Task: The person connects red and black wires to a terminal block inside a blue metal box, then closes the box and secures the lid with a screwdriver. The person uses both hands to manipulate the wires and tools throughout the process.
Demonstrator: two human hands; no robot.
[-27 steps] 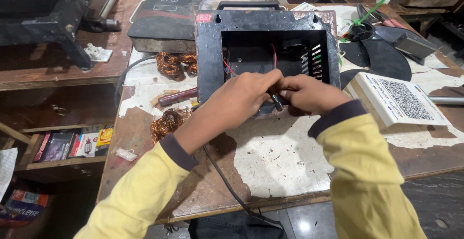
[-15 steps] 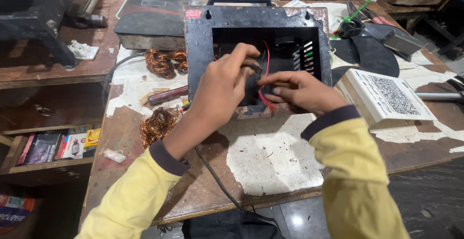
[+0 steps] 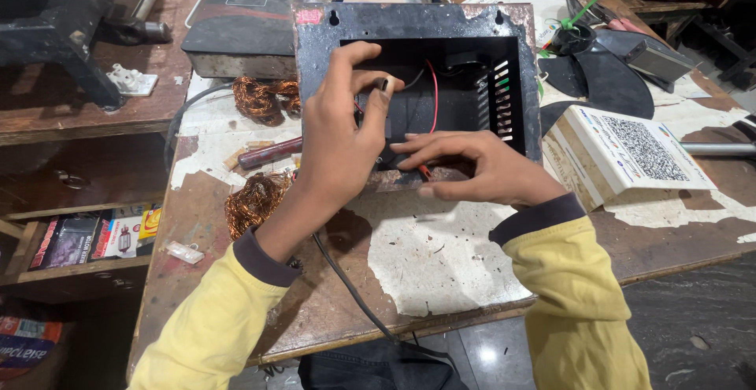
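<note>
A black open-topped metal case [image 3: 417, 35] is sat on the worn workbench [image 3: 441, 264], w/ both hands reaching into it. A small dark part is pinched btwn thumb and fingers of the left hand [image 3: 342, 134], just by the red wire [image 3: 433, 94]. The right hand [image 3: 472, 169] is laid flat-ish on the case's near edge, fingers spread, holding nothing. Copper wire coils [image 3: 256, 201] are seen left of the case, a white booklet [image 3: 622, 154] to the right.

A single camera on the person's head looks steeply down and forward at the black box [image 3: 417, 83], which sits just above the middle of the picture. It is close: both sleeves enter from the bottom edge toward the box. The worn table [image 3: 441, 264] around the box fills most of the view, with shelves to the box's left.
</note>
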